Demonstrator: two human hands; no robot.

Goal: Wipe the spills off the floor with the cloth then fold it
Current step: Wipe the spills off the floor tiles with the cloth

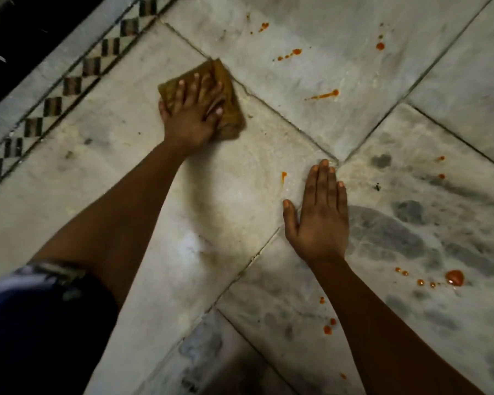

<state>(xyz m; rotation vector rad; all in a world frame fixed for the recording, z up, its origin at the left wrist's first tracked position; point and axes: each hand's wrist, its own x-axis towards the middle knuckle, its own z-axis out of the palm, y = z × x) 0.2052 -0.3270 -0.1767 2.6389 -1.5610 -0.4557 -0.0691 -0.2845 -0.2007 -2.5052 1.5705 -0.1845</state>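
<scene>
One folded, brownish-yellow cloth [228, 89]

The picture is dim and has a warm tone. The pale grey marble floor [240, 201] shows one soft white glare patch near the lower middle. A blurred shadow lies beside the left forearm. The folded brown cloth [228, 89] looks smeared at its edges. The corners are dark, and tile lines bend slightly.
</scene>
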